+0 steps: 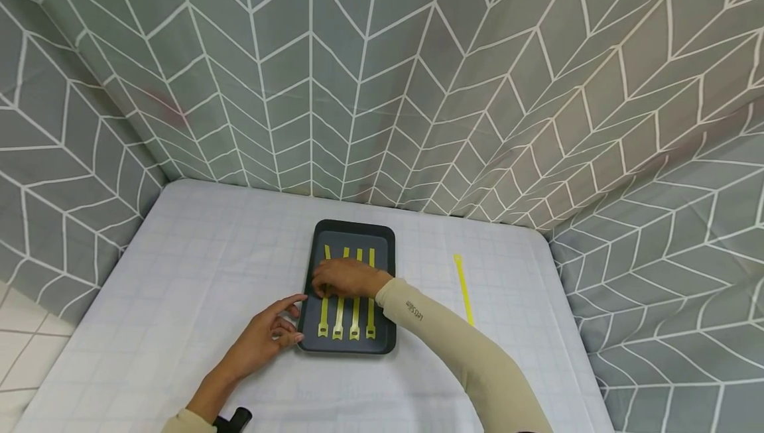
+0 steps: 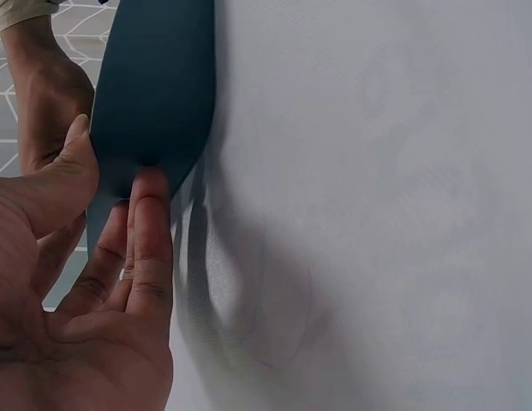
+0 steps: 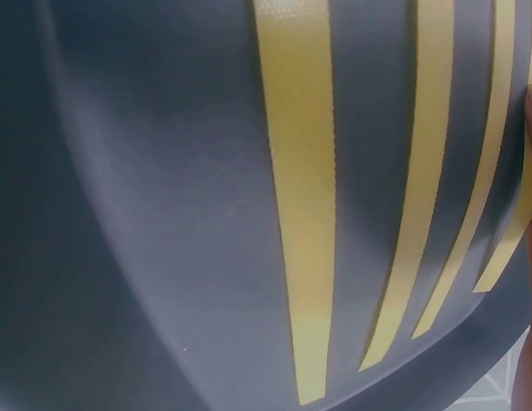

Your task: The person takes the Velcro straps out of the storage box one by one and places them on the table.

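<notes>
Head view: on a white-covered table (image 1: 239, 241), a dark tray (image 1: 389, 313) is seen, with four yellow straps (image 1: 355, 317) laid side by side inside. The tray's left wall is touched by the left hand (image 1: 262, 337), its thumb and index finger spread apart. The leftmost strap is covered midway by the bent right hand (image 1: 346, 277); whether it is pinched cannot be told. To the tray's right, another strap (image 1: 462, 284) is partly hidden by the right sleeve (image 1: 471, 357).

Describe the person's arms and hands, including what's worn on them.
The right hand and left hand are gloveless. A beige right sleeve reaches the wrist, with small dark lettering near its cuff. A beige left sleeve shows at the frame's bottom; beside it is a black piece, attachment unclear.
</notes>
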### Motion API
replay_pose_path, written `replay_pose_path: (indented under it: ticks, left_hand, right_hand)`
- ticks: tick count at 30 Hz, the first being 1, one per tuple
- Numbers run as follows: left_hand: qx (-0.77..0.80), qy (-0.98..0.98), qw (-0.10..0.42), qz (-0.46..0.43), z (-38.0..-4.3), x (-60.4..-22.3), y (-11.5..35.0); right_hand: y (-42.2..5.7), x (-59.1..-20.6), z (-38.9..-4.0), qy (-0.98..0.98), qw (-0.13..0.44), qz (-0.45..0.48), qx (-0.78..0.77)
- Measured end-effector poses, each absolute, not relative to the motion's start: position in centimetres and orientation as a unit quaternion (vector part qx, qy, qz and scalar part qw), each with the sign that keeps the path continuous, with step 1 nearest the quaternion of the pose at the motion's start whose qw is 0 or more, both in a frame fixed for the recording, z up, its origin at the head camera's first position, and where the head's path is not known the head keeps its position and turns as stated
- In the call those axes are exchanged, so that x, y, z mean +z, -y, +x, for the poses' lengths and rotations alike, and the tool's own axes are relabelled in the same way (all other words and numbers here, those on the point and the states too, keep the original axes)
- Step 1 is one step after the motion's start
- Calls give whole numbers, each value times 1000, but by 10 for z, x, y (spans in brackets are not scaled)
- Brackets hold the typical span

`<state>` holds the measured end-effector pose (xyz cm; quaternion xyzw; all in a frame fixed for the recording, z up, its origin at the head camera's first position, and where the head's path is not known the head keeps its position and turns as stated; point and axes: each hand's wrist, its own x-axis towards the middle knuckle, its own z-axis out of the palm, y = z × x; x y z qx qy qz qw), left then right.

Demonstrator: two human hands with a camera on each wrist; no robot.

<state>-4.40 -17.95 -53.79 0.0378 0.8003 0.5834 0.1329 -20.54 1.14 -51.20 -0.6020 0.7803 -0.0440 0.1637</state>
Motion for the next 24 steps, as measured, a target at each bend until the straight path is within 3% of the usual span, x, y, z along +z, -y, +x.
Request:
replay_pose_path:
  ticks: [24]
  left_hand:
    - [601, -787, 134, 47, -45, -539, 180]
  right_hand:
    - [-15, -503, -211, -764, 191, -611, -78]
